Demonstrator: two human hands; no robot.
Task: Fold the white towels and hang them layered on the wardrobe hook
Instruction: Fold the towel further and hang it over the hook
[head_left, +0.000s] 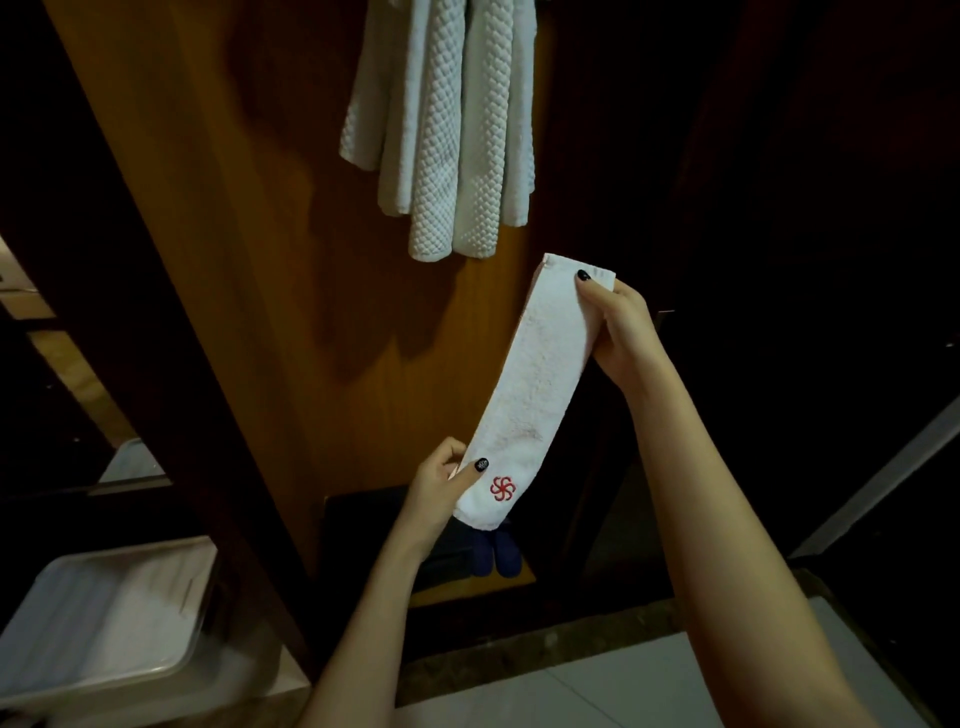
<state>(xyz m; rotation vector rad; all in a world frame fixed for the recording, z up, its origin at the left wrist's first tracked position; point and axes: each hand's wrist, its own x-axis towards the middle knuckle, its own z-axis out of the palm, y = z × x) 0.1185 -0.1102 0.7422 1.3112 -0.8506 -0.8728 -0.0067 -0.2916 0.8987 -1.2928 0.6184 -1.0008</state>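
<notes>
**Diagonally held: folded towel before the wardrobe**

A narrow folded white towel (530, 384) slants in the air in front of the wooden wardrobe panel (249, 260), its upper end to the right. The right hand (618, 327) pinches that upper end, thumb on the front face. The left hand (441, 488) pinches the lower end beside a red embroidered emblem (503, 488). Above, waffle-textured white towels (441, 130) hang in layered folds against the panel. Dark blue slippers (496, 556) show below the towel's bottom edge, and a white tray (104, 613) lies at lower left.

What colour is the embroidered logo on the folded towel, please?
Red, on the white folded towel; logo clearest in the head view.
</notes>
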